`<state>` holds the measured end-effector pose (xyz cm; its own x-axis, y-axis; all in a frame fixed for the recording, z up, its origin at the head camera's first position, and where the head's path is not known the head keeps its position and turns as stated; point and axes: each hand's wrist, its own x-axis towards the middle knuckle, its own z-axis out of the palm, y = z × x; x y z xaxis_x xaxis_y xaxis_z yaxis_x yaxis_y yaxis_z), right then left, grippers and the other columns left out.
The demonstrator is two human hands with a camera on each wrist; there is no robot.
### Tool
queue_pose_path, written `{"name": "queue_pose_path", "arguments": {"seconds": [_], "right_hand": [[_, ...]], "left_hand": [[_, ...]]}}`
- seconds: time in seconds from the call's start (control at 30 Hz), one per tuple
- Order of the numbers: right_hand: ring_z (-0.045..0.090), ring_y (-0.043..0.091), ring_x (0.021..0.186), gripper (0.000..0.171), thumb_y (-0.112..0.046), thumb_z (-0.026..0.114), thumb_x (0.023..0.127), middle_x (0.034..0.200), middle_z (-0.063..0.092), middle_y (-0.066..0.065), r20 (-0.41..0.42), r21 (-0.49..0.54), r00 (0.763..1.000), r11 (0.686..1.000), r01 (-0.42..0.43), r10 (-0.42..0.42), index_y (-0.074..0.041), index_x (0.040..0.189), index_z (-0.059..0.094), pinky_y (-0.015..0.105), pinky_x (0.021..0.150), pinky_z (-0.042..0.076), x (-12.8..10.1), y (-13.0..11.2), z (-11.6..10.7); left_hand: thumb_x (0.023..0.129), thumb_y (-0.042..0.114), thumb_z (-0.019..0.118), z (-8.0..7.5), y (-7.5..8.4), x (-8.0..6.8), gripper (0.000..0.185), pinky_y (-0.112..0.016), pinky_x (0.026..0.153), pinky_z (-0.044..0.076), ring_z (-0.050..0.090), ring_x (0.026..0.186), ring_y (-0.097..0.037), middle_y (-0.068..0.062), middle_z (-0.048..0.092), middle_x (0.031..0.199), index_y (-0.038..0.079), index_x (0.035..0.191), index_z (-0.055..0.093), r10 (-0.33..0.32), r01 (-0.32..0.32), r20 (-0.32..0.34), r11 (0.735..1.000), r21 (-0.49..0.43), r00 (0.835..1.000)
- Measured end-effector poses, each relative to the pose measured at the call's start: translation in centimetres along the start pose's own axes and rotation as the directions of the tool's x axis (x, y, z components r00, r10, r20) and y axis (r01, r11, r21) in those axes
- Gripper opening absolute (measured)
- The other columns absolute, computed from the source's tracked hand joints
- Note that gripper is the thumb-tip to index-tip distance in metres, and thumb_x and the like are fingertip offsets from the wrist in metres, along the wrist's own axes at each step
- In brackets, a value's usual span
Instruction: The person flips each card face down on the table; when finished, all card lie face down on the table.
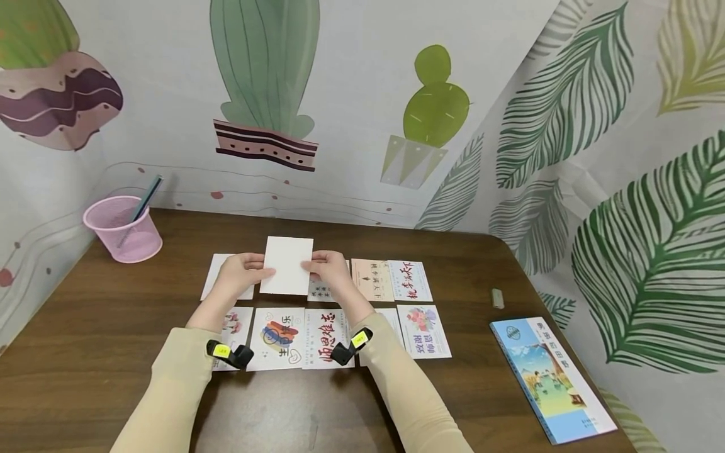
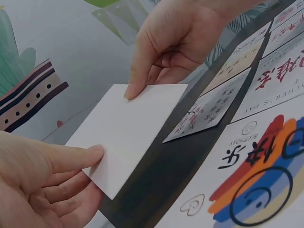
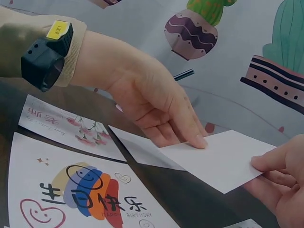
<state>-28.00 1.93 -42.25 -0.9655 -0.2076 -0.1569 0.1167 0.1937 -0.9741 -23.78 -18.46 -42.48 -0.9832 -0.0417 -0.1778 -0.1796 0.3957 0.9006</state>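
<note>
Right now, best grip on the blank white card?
Pinch the white card at its two short side edges, coming in from left and right, as the left hand and right hand do. It is thin, flat and lifted off the table, so both edges are free.

Walls: pale cloth backdrop printed with potted cacti [image 1: 264, 75] and green leaves [image 1: 651, 264].
Surface: dark brown wooden surface [image 1: 85, 352].
Light: even, soft.

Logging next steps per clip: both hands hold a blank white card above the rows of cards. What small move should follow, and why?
Probably lower the white card flat into the back row: the left hand and right hand pinch its edges just above a gap there.
</note>
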Motion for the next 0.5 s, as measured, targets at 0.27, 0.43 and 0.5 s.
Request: {"name": "queue_pose_path", "arguments": {"seconds": [0.27, 0.43, 0.5], "right_hand": [[0.066, 0.012, 0.077, 0.029, -0.014, 0.071, 0.089, 0.101, 0.071, 0.015, 0.027, -0.088, 1.000, 0.996, 0.014, -0.012, 0.004, 0.112, 0.067, 0.031, 0.078, 0.059, 0.6, 0.9, 0.3], [0.070, 0.014, 0.070, 0.027, -0.014, 0.074, 0.086, 0.095, 0.073, 0.012, 0.021, -0.170, 1.000, 0.985, 0.016, -0.013, 0.002, 0.107, 0.069, 0.026, 0.070, 0.059, 1.1, 1.3, 0.3], [0.071, 0.015, 0.071, 0.025, -0.013, 0.075, 0.085, 0.093, 0.074, 0.012, 0.015, -0.197, 1.000, 0.980, 0.013, -0.011, 0.001, 0.106, 0.070, 0.026, 0.070, 0.059, 1.2, 1.3, 0.3]], "left_hand": [[0.093, 0.022, 0.067, 0.0, -0.2, 0.0, 0.055, -0.047, 0.102, 0.048, 0.060, 0.117, -0.038, -0.028, 0.056, 0.132, -0.006, 0.137, 0.049, -0.029, 0.031, -0.056, 0.999, 0.038, 0.998], [0.091, 0.021, 0.069, 0.2, -0.6, 0.1, 0.047, -0.049, 0.097, 0.049, 0.059, 0.113, -0.040, -0.028, 0.061, 0.124, -0.006, 0.128, 0.057, -0.017, 0.031, -0.108, 0.992, 0.125, 0.994], [0.090, 0.020, 0.069, 0.3, -0.7, 0.2, 0.044, -0.049, 0.093, 0.050, 0.060, 0.110, -0.040, -0.027, 0.064, 0.120, -0.007, 0.124, 0.059, 0.001, 0.020, -0.128, 0.987, 0.160, 0.992]]}}
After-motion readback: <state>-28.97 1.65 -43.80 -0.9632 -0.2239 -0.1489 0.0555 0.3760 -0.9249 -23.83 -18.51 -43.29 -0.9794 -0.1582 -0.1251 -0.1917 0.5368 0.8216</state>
